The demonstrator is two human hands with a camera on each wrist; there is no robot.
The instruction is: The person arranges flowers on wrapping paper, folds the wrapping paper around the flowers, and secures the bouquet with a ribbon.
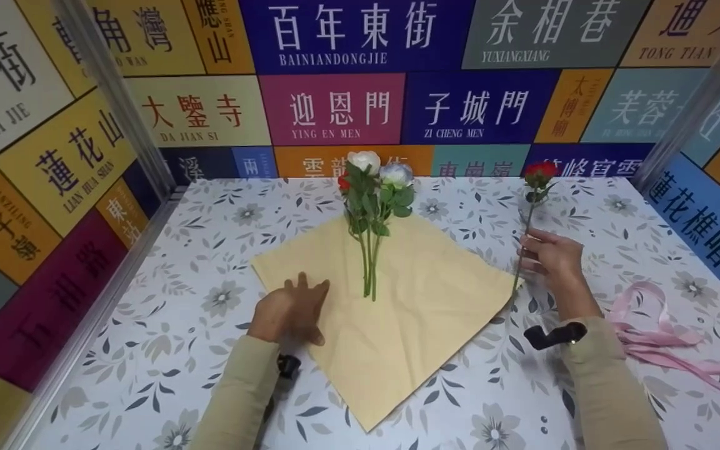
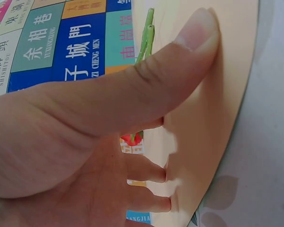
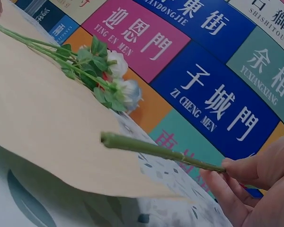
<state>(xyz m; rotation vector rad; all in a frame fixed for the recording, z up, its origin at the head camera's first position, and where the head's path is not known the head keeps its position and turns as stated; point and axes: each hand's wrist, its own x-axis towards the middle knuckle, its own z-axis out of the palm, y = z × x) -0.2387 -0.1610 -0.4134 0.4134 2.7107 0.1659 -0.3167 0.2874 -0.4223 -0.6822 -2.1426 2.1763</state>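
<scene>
My right hand (image 1: 554, 255) pinches a red rose (image 1: 539, 176) by its green stem (image 3: 156, 150), between thumb and fingers, over the right corner of the tan wrapping paper (image 1: 397, 350). With fingers spread, my left hand (image 1: 291, 310) rests on the paper's left edge; its thumb (image 2: 199, 35) touches the sheet. On the upper part of the paper lie several flowers: a white one (image 1: 364, 162), a pale blue one (image 1: 396, 175) and a partly hidden red one (image 1: 343, 182). Their stems (image 1: 369, 269) point toward me, side by side.
A loose pink ribbon (image 1: 654, 340) lies on the table right of the paper, beside my right forearm. The table has a floral cover (image 1: 210, 269). Panels (image 1: 347, 109) printed with street names rise behind and at both sides.
</scene>
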